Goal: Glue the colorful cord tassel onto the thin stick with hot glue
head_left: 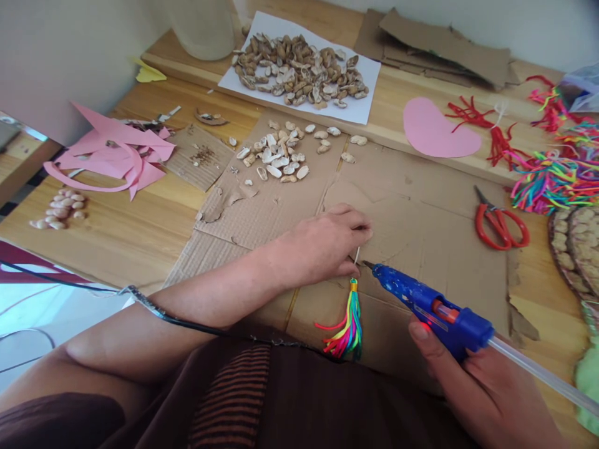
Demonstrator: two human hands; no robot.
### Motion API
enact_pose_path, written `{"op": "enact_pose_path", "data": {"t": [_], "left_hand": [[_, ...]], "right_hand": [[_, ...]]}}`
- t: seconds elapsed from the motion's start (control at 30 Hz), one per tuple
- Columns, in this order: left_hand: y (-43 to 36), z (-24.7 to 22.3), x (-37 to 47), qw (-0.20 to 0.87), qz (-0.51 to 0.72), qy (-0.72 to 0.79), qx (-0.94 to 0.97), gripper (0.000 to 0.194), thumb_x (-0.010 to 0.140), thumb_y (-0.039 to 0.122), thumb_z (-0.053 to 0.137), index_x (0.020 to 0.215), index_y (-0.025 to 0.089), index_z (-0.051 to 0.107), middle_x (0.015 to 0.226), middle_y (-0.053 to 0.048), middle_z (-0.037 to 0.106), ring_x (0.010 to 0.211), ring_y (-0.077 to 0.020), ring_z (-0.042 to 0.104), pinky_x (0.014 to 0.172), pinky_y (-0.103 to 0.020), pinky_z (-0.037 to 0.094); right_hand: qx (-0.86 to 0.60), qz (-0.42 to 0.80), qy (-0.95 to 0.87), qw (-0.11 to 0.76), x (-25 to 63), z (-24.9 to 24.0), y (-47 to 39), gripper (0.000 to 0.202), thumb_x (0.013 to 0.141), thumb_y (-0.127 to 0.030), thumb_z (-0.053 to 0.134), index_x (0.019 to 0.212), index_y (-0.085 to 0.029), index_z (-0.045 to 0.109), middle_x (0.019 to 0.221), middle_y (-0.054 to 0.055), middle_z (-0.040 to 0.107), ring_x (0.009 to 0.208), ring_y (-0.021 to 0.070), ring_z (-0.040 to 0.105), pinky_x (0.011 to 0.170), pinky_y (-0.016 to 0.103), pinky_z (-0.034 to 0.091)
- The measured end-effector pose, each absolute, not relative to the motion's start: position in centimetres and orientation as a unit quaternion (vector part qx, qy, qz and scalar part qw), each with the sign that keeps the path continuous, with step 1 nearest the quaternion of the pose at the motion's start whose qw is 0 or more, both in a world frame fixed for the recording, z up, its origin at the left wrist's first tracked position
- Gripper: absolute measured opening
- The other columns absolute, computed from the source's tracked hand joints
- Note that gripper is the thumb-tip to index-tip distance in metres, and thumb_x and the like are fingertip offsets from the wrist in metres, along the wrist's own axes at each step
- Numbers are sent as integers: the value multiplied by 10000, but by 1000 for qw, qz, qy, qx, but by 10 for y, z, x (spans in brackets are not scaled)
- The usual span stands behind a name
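Note:
My left hand (322, 246) is closed over the cardboard, its fingers pinching the top end of a multicoloured tassel (350, 321). A thin white piece, perhaps its cord, shows between finger and thumb; whatever else lies under the fingers is hidden. Below the thumb the tassel's strands hang in pink, yellow, green and blue under a yellow-orange binding. My right hand (486, 380) grips a blue hot glue gun (421, 299) with its red light on. The gun's nozzle points left and is close to the left thumb and white piece. A clear glue stick (543, 368) sticks out of its back.
Cardboard (412, 187) covers the desk. Peanut shells (281, 153) lie on it, with more on white paper (372, 93) behind. Red-handled scissors (500, 227) and colourful tassels (556, 181) are at right; pink paper scraps (103, 149) and peanuts (63, 206) at left. A black cable (196, 324) crosses my left forearm.

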State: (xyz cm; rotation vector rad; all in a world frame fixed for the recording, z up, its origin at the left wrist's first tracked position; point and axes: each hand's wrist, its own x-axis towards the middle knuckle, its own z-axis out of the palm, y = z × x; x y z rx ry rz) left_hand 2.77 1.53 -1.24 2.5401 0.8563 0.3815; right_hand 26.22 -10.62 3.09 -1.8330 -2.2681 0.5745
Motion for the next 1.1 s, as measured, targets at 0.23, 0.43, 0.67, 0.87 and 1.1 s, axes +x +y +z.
{"op": "enact_pose_path", "data": {"t": [0.23,0.43,0.67,0.87,1.1], "left_hand": [[16,-11,28,217,132,311,916,492,797,296,823,1220,113,651,1352,-128,605,1303,-275,513,1119,-396,460],[16,-10,28,221,126,314,915,499,799,293,822,1230,112,649,1363,-128,600,1313,-276,504,1121,-389,456],[15,-9,27,222,117,316,915,518,808,308,812,1247,94,640,1382,-133,586,1327,-283,487,1138,-386,442],[15,-9,27,219,123,314,916,486,811,298,811,1229,115,645,1375,-129,590,1324,-274,493,1127,-382,445],[16,-11,27,224,126,313,914,493,808,282,814,1235,102,644,1372,-131,592,1324,-273,492,1136,-379,440]], "right_hand": [[-600,188,-774,69,266,34,-107,186,962,-384,547,1026,-237,640,866,65,747,786,251,743,634,299,591],[-614,201,-759,85,262,36,-106,169,954,-384,550,972,-256,659,832,53,743,760,258,740,614,313,590],[-602,177,-775,75,262,35,-104,222,957,-405,550,1026,-236,677,877,59,753,786,256,739,641,301,588],[-600,165,-779,79,267,34,-107,209,965,-405,537,963,-240,664,825,50,738,770,249,734,633,285,580],[-603,175,-774,77,265,35,-105,248,957,-422,541,836,-241,661,705,36,698,671,238,694,608,286,552]]}}
